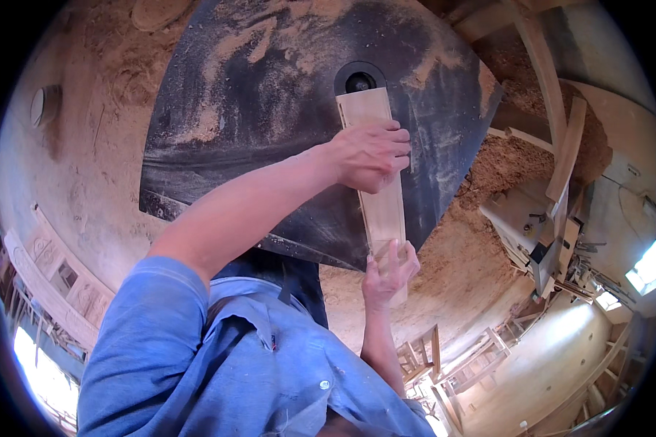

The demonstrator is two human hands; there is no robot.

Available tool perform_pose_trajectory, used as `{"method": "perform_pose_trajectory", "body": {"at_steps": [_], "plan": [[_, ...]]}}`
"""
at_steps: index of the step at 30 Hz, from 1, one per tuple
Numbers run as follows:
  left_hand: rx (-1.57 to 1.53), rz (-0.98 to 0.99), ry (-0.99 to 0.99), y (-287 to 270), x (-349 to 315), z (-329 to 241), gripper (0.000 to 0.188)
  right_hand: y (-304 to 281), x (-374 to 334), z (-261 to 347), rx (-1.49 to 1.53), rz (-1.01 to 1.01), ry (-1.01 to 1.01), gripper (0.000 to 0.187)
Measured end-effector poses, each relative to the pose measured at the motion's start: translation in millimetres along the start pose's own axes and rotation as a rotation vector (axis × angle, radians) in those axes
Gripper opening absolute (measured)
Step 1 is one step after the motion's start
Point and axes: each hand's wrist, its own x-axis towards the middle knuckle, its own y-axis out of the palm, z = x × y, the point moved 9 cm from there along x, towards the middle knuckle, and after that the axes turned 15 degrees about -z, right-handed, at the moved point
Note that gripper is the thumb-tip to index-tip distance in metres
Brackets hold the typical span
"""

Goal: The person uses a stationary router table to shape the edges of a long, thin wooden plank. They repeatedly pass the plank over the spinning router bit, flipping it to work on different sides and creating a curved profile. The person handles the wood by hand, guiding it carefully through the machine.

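A pale wooden board (384,211) lies lengthwise on the dark machine table (270,102), its far end against a round black opening with a spindle (358,81). My left hand (372,156) lies across the far half of the board, fingers curled over its right edge. Near the table's front corner, my right hand (390,275) grips the board's near end, which sticks out past the edge. The underside of the board and the spindle's cutting part, if any, are hidden.
Sawdust streaks the tabletop, and a heap of shavings (514,164) lies on the floor to the right. Long timbers (567,149) lean beside it. Wooden frames (481,360) stand at the lower right, and carved panels (58,269) at the left. A round tin-like object (45,105) is at far left.
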Motion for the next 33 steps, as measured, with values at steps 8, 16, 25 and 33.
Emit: {"method": "perform_pose_trajectory", "body": {"at_steps": [8,16,25,33], "plan": [[0.053,0.023,-0.035,-7.3,-12.6,-4.4,0.012,0.1,-2.3,1.4,0.029,0.024,-0.024,0.069],[0.055,-0.012,-0.016,-26.6,-25.9,-27.0,0.013,-9.6,1.9,4.4,0.019,0.207,0.028,0.064],[0.108,-0.060,0.059,4.4,1.1,-51.7,0.015,-38.9,-6.6,-60.4,0.132,0.379,0.230,0.060],[-0.055,-0.277,0.157,-0.4,8.3,-42.6,0.020,-26.1,-14.7,-33.7,-0.035,0.166,0.327,0.059]]}}
